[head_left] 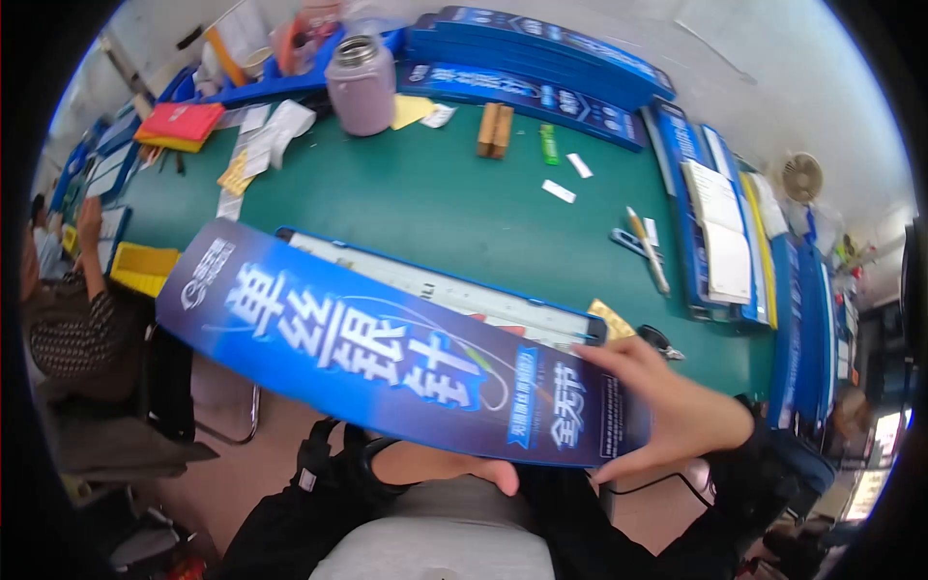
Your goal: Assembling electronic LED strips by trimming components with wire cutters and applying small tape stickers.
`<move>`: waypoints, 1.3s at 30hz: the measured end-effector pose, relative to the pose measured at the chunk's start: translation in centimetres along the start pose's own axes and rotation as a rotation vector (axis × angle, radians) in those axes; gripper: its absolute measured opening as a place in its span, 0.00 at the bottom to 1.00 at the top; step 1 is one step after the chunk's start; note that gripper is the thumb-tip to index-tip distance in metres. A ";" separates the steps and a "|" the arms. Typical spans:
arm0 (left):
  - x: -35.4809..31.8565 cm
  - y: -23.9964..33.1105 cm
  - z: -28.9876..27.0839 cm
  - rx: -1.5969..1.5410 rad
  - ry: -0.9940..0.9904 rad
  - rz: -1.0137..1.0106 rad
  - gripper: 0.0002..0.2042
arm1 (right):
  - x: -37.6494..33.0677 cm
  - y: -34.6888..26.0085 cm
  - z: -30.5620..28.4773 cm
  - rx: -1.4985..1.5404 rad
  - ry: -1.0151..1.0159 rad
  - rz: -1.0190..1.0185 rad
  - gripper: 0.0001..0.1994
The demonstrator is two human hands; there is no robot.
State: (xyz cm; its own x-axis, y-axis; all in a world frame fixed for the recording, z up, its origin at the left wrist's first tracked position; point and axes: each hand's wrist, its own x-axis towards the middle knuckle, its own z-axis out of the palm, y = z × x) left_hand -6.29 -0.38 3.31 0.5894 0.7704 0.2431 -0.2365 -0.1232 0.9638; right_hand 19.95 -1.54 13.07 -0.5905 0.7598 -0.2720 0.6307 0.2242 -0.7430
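Observation:
A long, flat blue box (367,348) with white printing and rounded ends is held up at a slant over the table's near edge. My left hand (483,469) reaches under it; the thumb shows at the near edge and fingertips peep over the far edge, while the palm is hidden. At its right end, my right hand (667,396) spans the width, thumb at the near edge and fingers at the far one. Just behind lies a long blue-rimmed tray (541,314) with a pale inside, partly covered from view by the box.
On the green table (387,193) stand a pink flask (362,87) and two small brown blocks (495,130). A pen (648,251) lies at the right. Blue boxes (527,92) line the back; a notebook (720,232) rests at right. Someone's arm (92,251) shows at left.

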 end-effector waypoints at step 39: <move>35.7 -11.1 -21.3 1.592 -0.149 0.283 0.29 | -6.3 13.0 -17.3 -0.247 0.588 0.734 0.47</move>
State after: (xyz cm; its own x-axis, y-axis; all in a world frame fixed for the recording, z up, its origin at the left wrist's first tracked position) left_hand 0.87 41.82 -1.08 0.7561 0.5594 0.3397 0.5953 -0.8035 -0.0020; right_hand 40.56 7.13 15.70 0.2954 0.9302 -0.2180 0.8692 -0.3564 -0.3428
